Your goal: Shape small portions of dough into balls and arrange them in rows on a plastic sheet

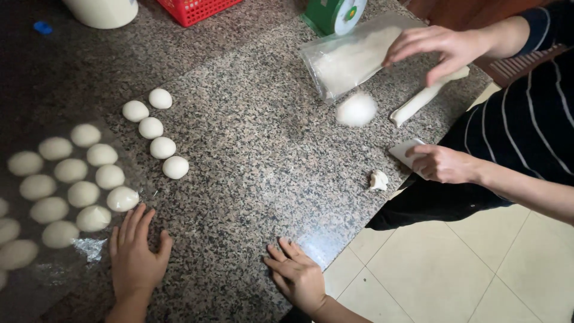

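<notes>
My left hand (136, 254) lies flat on the granite counter (251, 155), fingers spread, just below a sheet of clear plastic film (89, 246) covering several white dough balls (84, 194). My right hand (297, 275) rests open on the counter near its front edge, holding nothing. Several uncovered dough balls (162, 147) sit in a row beyond my left hand.
Across the corner, another person in a striped top reaches one hand (439, 48) over a clear bag of flour (353, 57) and holds a white scraper (408, 151) in the other. A dough rope (418, 103), a flour mound (356, 109), a dough scrap (378, 179), a green scale (332, 13) and a red basket (194, 9) lie around.
</notes>
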